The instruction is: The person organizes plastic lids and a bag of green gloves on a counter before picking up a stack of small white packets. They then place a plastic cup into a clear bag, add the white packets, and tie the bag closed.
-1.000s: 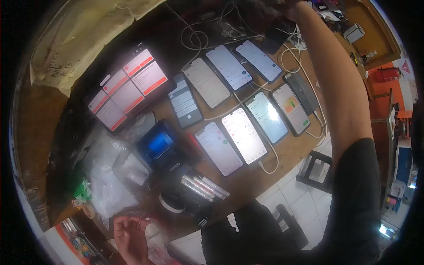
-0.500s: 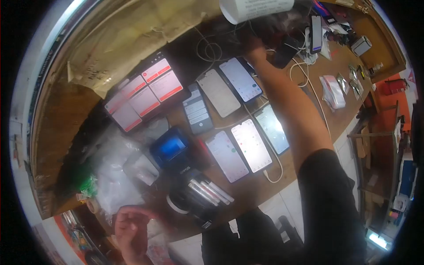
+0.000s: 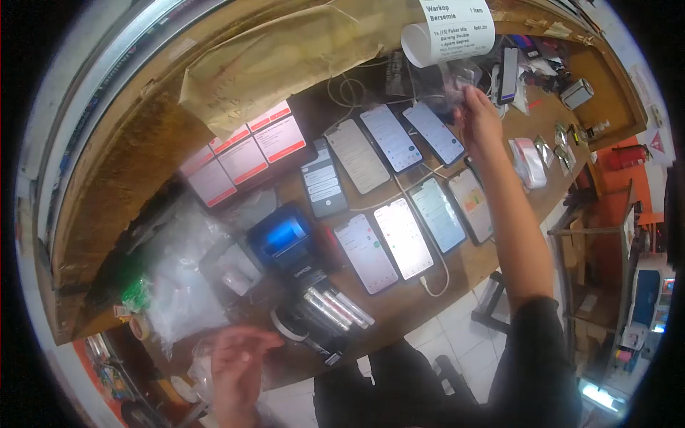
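Observation:
My right hand (image 3: 477, 121) reaches to the back of the wooden table, over the rows of phones. Its fingers are closed on a crumpled clear plastic bag (image 3: 462, 77). Just above it hangs a curled paper receipt (image 3: 464, 36) with printed text. A phone with a lit screen (image 3: 434, 135) lies beside the wrist. My left hand (image 3: 239, 360) is at the table's front edge, slightly blurred, with its fingers loosely stretched to the right and nothing visible in them. Nearest to it are a black holder (image 3: 292, 332) with several pens (image 3: 339, 310) and clear plastic bags (image 3: 185, 292).
Several more phones, among them a bright one (image 3: 404, 239), lie in two rows with white cables (image 3: 446, 278) between them. A small printer-like device (image 3: 282, 239) glows blue. Behind it stands a tablet (image 3: 246, 160) with red-and-white panels. Small packets (image 3: 528, 162) lie at the right.
My right hand has moved right and toward me from the back of the table, uncovering two phones, and now shows clear plastic. My left hand has shifted right, its fingers less curled. The view has shifted.

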### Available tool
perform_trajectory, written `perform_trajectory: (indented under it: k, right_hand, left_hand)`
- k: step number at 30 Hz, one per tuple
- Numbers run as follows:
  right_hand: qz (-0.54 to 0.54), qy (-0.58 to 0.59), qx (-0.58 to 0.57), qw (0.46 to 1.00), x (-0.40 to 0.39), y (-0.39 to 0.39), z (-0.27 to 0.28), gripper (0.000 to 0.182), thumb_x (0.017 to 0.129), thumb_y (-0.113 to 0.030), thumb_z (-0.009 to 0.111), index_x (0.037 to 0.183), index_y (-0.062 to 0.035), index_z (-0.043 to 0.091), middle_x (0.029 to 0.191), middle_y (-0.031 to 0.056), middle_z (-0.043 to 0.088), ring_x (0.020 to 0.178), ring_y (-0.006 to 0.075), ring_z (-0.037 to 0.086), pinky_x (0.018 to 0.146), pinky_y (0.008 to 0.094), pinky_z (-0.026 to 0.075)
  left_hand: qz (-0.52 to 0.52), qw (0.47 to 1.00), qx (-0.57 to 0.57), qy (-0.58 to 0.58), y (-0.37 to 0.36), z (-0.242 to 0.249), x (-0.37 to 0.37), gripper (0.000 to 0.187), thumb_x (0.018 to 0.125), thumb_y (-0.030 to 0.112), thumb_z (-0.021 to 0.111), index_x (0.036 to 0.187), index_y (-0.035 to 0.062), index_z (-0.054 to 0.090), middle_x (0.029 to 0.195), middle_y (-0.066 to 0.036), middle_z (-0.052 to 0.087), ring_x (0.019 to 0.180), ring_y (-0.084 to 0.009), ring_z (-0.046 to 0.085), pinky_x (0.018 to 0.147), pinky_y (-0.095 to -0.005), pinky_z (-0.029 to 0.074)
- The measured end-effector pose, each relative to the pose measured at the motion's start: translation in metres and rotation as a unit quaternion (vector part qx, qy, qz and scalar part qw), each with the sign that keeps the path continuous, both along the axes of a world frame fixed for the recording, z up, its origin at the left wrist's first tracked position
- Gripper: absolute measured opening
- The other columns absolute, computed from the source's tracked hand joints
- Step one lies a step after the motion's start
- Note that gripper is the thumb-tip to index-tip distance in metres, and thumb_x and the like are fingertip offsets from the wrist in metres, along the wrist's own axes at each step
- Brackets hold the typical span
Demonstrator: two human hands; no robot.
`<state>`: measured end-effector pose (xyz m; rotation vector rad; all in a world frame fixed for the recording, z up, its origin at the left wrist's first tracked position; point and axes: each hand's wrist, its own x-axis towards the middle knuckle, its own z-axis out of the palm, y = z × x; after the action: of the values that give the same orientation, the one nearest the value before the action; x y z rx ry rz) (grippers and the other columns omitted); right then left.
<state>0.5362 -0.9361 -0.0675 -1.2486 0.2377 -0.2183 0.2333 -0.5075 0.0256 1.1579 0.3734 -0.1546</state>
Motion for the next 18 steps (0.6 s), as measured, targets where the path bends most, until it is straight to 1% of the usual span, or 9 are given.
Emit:
perform_trajectory:
  k: [4,6,9,11,12,13,14,16,18]
  right_hand:
    - [0.073,-0.051,0.136,0.987,-0.056,-0.016,-0.013,0.029,0.104,-0.030,0.052,0.116,-0.0048,0.059,0.117,0.0108,0.066,0.072,0.0082,0.055,0.059,0.0206,0.044]
    - [0.137,-0.063,0.161,0.975,-0.090,-0.015,-0.018,0.030,0.102,-0.031,0.054,0.118,-0.0054,0.060,0.116,0.0095,0.066,0.075,0.0104,0.056,0.062,0.0252,0.047]
    - [0.064,0.059,0.094,0.992,-0.170,0.045,0.011,0.039,0.100,-0.034,0.057,0.124,-0.0042,0.060,0.115,0.0079,0.065,0.089,0.0145,0.060,0.075,0.0312,0.050]
    - [0.133,0.145,-0.036,0.980,-0.226,0.075,0.017,0.033,0.099,-0.032,0.060,0.112,-0.0035,0.069,0.096,0.0036,0.067,0.084,0.0134,0.059,0.075,0.0308,0.048]
    - [0.130,0.179,-0.185,0.957,-0.251,0.097,0.030,0.033,0.099,-0.031,0.061,0.110,-0.0017,0.071,0.096,0.0038,0.069,0.087,0.0138,0.062,0.079,0.0306,0.049]
    - [0.159,0.156,-0.078,0.972,-0.272,0.121,0.057,0.035,0.099,-0.029,0.061,0.116,0.0003,0.070,0.106,0.0058,0.070,0.095,0.0147,0.063,0.084,0.0309,0.050]
    - [0.156,0.104,-0.136,0.973,-0.295,0.138,0.068,0.035,0.101,-0.026,0.059,0.122,0.0006,0.067,0.113,0.0075,0.070,0.098,0.0157,0.063,0.089,0.0314,0.050]
    - [0.144,0.140,0.084,0.976,-0.321,0.167,0.104,0.038,0.102,-0.020,0.054,0.129,0.0069,0.060,0.127,0.0126,0.064,0.106,0.0200,0.064,0.091,0.0313,0.052]
    - [0.176,0.085,0.190,0.962,-0.333,0.173,0.109,0.040,0.102,-0.017,0.053,0.132,0.0082,0.056,0.132,0.0141,0.060,0.110,0.0223,0.064,0.093,0.0323,0.053]
  left_hand:
    - [-0.058,0.997,-0.037,0.030,-0.016,-0.005,-0.002,0.040,0.088,0.019,0.070,0.118,-0.0025,0.056,0.111,-0.021,0.066,0.107,-0.0301,0.065,0.092,-0.0433,0.053]
    - [-0.113,0.993,0.017,0.012,-0.036,-0.005,-0.007,0.043,0.087,0.017,0.071,0.121,-0.0025,0.055,0.116,-0.019,0.066,0.109,-0.0297,0.064,0.097,-0.0427,0.050]
    - [-0.245,0.922,0.272,-0.127,-0.065,0.007,-0.001,0.054,0.084,0.018,0.074,0.130,-0.0020,0.053,0.128,-0.018,0.062,0.119,-0.0325,0.057,0.107,-0.0436,0.041]
    - [-0.237,0.808,0.464,-0.275,-0.095,0.030,0.014,0.064,0.083,0.025,0.077,0.136,-0.0005,0.051,0.137,-0.019,0.055,0.126,-0.0354,0.051,0.108,-0.0465,0.038]
    - [-0.222,0.804,0.462,-0.299,-0.106,0.032,0.015,0.067,0.083,0.028,0.078,0.136,-0.0002,0.050,0.138,-0.020,0.053,0.127,-0.0368,0.049,0.108,-0.0480,0.037]
    - [-0.209,0.800,0.459,-0.325,-0.114,0.031,0.012,0.069,0.082,0.031,0.079,0.137,0.0002,0.050,0.140,-0.022,0.050,0.127,-0.0382,0.048,0.108,-0.0494,0.036]
    - [-0.223,0.817,0.444,-0.291,-0.119,0.037,0.010,0.073,0.081,0.033,0.080,0.138,0.0009,0.049,0.138,-0.021,0.051,0.128,-0.0377,0.048,0.109,-0.0489,0.036]
    - [-0.226,0.838,0.416,-0.272,-0.116,0.058,0.004,0.061,0.083,0.026,0.079,0.132,-0.0001,0.053,0.125,-0.018,0.059,0.117,-0.0349,0.057,0.101,-0.0412,0.044]
    - [-0.234,0.866,0.389,-0.208,-0.104,0.076,-0.010,0.051,0.086,0.021,0.077,0.127,-0.0004,0.056,0.118,-0.014,0.063,0.110,-0.0282,0.062,0.096,-0.0358,0.048]
